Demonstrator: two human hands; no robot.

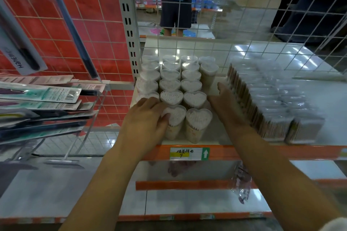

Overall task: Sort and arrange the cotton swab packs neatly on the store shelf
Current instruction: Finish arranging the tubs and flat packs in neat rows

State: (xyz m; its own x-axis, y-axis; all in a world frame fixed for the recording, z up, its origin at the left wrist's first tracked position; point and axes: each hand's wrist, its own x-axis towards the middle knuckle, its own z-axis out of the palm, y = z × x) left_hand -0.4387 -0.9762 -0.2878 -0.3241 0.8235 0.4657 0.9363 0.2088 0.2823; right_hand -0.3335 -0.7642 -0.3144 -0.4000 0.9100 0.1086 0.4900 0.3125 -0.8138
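Note:
Several heart-shaped clear tubs of cotton swabs (191,85) stand upright in rows on the white shelf (216,135). My left hand (144,116) rests on the front-left tubs, its thumb curled against the front heart tub (175,118). To the right, a long block of bagged cotton swab packs (262,99) runs front to back. My right hand (227,105) lies flat with straight fingers along the left face of that block, in the gap between tubs and bags.
A white wire grid (244,24) backs the shelf, with a person (176,2) standing in the aisle behind it. Toothbrush packs (41,95) hang on hooks at left before a red panel. An orange shelf edge carries a price label (188,153). Lower shelves sit below.

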